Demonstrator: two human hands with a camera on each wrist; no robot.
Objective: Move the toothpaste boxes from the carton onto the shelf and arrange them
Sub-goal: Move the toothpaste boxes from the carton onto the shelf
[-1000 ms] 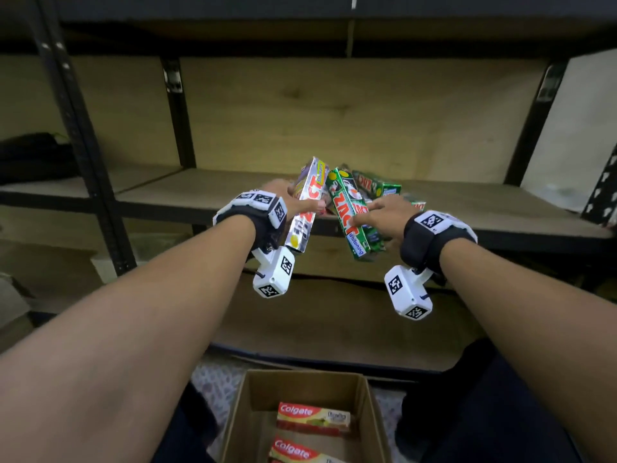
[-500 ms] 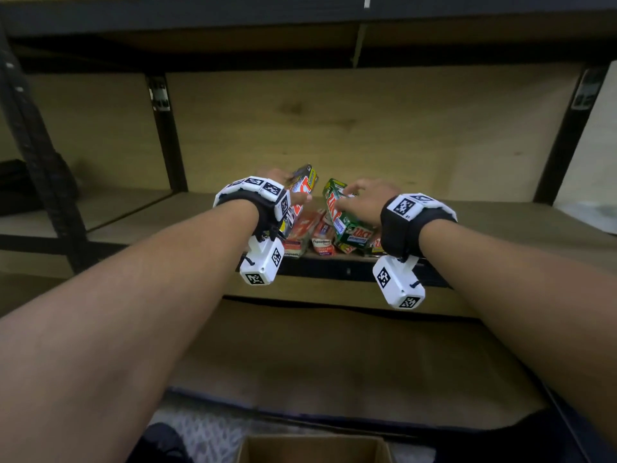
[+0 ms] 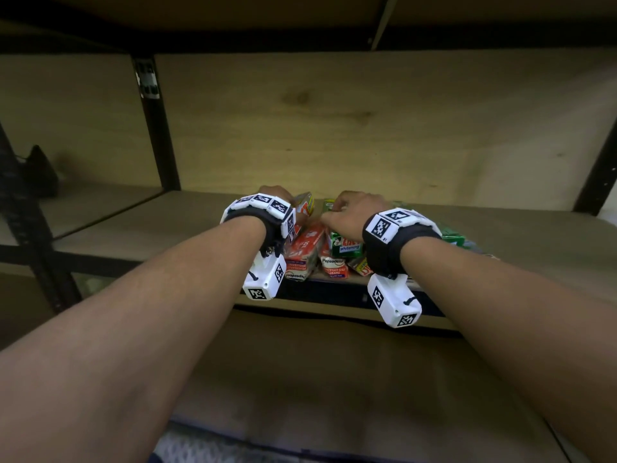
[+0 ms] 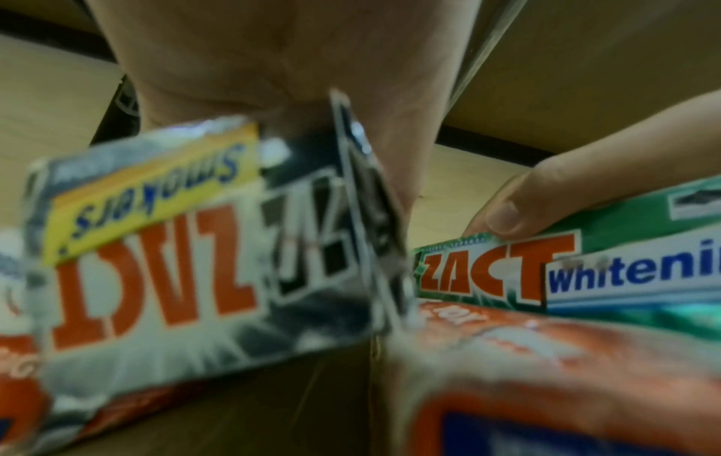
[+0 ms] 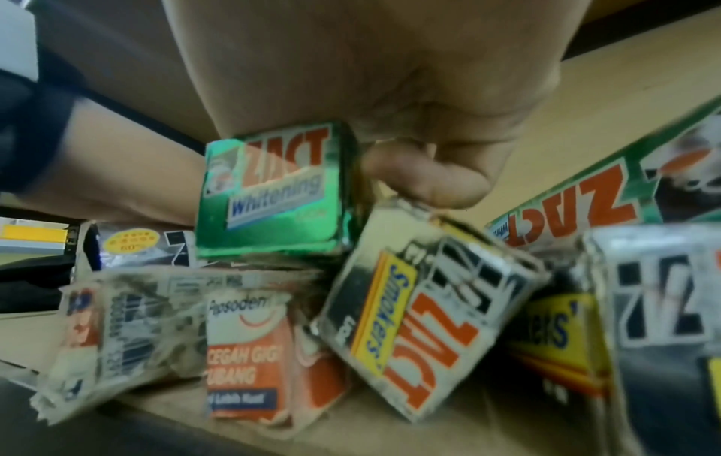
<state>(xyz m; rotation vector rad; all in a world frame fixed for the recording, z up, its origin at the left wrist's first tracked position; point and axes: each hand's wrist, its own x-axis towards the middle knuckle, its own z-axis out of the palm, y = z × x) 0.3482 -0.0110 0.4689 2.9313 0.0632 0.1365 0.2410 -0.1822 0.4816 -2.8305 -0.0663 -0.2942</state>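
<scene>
Several toothpaste boxes lie in a loose heap near the front edge of the wooden shelf point(image 3: 160, 225). My left hand point(image 3: 276, 196) grips a silver Zact Smokers box point(image 3: 306, 204) point(image 4: 156, 262), tilted up at the heap's left. My right hand point(image 3: 349, 210) pinches a green Zact Whitening box point(image 3: 347, 243) point(image 5: 273, 191) on top of the heap, thumb point(image 5: 423, 179) on its side. Orange Pepsodent boxes point(image 3: 305, 248) point(image 5: 249, 354) lie underneath. Another silver Zact box point(image 5: 421, 308) leans beside them. The carton is out of view.
A black upright post point(image 3: 157, 128) stands left of the heap, and a plywood back panel point(image 3: 367, 121) closes the shelf behind it. Another green Zact box point(image 5: 604, 191) lies at the right. A dark object point(image 3: 40, 175) sits on the neighbouring shelf.
Both hands have carried their boxes forward and down onto the heap on the shelf. The view has moved closer and the carton has dropped out of sight.
</scene>
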